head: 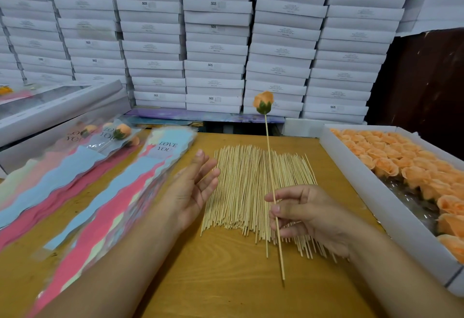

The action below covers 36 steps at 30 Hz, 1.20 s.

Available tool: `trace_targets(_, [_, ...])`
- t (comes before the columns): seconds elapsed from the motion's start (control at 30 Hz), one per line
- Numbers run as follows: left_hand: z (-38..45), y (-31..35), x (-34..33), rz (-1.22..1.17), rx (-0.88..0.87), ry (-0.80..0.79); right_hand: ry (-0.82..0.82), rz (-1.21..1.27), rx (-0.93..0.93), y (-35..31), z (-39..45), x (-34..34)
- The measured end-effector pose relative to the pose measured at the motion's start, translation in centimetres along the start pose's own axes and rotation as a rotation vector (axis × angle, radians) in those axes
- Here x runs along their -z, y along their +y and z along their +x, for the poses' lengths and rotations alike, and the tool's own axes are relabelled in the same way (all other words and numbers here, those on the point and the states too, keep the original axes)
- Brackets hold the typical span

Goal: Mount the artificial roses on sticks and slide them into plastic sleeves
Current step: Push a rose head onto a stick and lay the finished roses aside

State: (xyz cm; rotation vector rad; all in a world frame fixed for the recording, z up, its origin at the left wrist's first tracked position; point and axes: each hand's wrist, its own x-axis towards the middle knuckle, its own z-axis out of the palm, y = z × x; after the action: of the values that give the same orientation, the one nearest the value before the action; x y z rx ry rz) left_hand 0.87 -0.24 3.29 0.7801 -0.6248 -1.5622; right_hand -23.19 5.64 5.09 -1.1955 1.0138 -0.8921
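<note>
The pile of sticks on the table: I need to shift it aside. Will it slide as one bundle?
Probably not. The pile of sticks is loose and unbound, so it would likely fan out. Being thin and round, they may roll on the smooth table. They look light.

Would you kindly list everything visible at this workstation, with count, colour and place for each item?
Mounted rose: one, peach with green base, atop a stick held upright at centre.
Loose sticks: a large pile, pale wood, on the table's middle.
Tray of roses: one white tray, many peach blooms, right.
Empty sleeves: a stack, clear with blue, pink and pale panels, left of centre.
Finished sleeved roses: several, far left.
White boxes: many, stacked along the back.
Table: one, yellowish wood.
Left hand: open, above the table beside the sleeves.
Right hand: pinches the stick.
</note>
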Motion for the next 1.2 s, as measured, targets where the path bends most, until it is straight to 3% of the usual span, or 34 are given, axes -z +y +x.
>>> trace_targets(0.17, [-0.6,0.2,-0.5,0.160,0.012,0.035,0.055,0.039,0.019,0.4,0.4,0.3])
trace_targets(0.33, [-0.4,2.0,-0.3,0.710,-0.107,0.214,0.088,0.055,0.025,0.5,0.6,0.6])
trace_targets(0.6, [2.5,8.6,2.6,1.477,-0.340,0.317,0.095,0.049,0.035,0.4,0.7,1.0])
trace_targets(0.7, [4.0,10.9,5.9,1.696,-0.306,0.426,0.087,0.050,0.042,0.5,0.7,1.3])
trace_targets(0.87, [4.4,13.1,11.7,1.635,-0.228,0.550,0.073,0.054,0.044,0.5,0.8,1.4])
trace_targets(1.03, [4.1,13.0,14.1,1.582,-0.050,0.549,0.068,0.029,0.043,0.6,0.9,1.5])
trace_targets(1.2, [4.1,13.0,13.7,1.586,-0.064,0.519,0.065,0.019,0.044,0.7,0.8,1.6])
